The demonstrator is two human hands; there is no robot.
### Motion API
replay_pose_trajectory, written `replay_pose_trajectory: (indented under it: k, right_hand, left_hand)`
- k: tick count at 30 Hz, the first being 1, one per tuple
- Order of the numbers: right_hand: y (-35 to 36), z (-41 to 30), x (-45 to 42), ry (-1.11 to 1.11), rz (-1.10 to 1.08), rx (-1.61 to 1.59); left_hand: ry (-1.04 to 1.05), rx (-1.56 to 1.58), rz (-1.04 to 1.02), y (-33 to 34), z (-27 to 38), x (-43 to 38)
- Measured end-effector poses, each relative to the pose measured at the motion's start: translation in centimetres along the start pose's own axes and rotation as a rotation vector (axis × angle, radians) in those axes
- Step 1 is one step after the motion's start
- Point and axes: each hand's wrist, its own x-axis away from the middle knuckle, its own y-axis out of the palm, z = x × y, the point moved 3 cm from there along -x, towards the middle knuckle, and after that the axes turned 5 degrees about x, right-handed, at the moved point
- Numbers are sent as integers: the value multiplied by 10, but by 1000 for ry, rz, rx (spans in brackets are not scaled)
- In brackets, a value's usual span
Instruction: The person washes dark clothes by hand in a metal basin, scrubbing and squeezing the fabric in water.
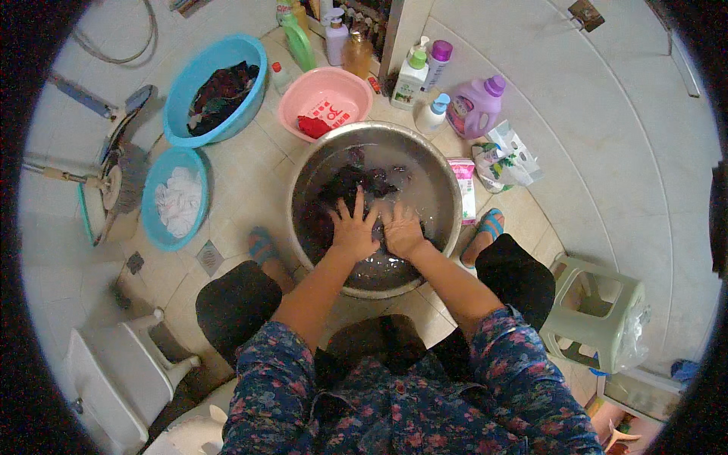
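A large metal basin [449,239] on the floor before me holds murky water and dark cloth [355,185], which lies partly under the surface. My left hand [355,230] has its fingers spread, palm down, at the near edge of the dark cloth. Close to its right, my right hand [401,227] is also palm down, its fingertips partly under the water. Neither hand visibly grips anything. Beyond the basin sits a pink plastic basin [352,85] with a small red cloth [313,126] in it.
To the left stand a large blue basin [257,96] with dark clothes and a smaller one [203,210] with white cloth. Several bottles, among them a purple detergent jug [476,108], line the back right. A green plastic stool [620,318] stands right; a white packet [466,193] lies beside the metal basin.
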Motion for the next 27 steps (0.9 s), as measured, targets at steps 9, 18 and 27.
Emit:
replay_pose_trajectory:
  k: [9, 18, 27]
  right_hand:
    - [-94, 22, 15, -43, 324, -648]
    - [-192, 31, 62, -435, 268, -1109]
    - [-167, 59, 48, -237, 283, -1623]
  left_hand:
    - [126, 341, -49, -56, -22, -7]
    - [-6, 293, 159, -123, -15, 25]
    - [-19, 865, -40, -96, -25, 21]
